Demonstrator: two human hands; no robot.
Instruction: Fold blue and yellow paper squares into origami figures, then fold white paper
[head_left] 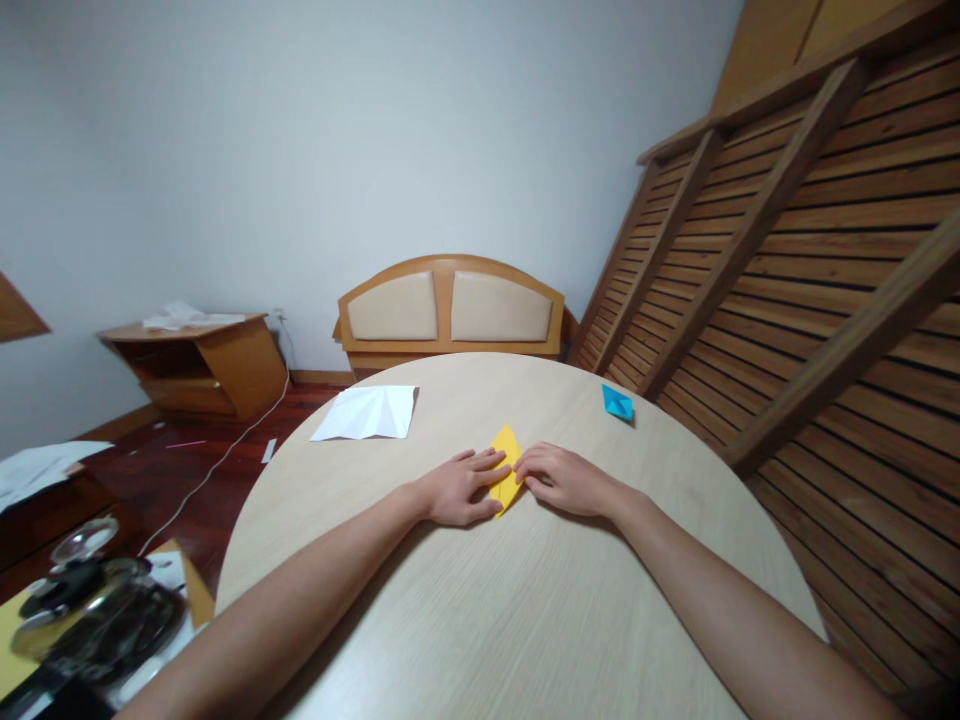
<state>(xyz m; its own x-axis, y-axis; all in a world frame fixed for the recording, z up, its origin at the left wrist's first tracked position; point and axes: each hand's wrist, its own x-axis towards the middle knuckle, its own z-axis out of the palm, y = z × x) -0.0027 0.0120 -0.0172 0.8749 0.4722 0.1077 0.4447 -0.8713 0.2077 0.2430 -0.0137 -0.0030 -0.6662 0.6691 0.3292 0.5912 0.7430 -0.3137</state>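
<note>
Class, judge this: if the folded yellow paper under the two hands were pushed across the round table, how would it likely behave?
The yellow paper lies flat under the left hand and right hand, so it probably slides rather than rolls. It looks thin, so likely very light and floppy if lifted by one tip. The table looks smooth, so it may skid easily.

The round table [525,620] lies bare near the body and at far centre. A white creased sheet [369,412] sits far left, a blue folded paper [618,402] far right, well apart.

Yellow paper [507,462], blue paper [617,402]
</note>
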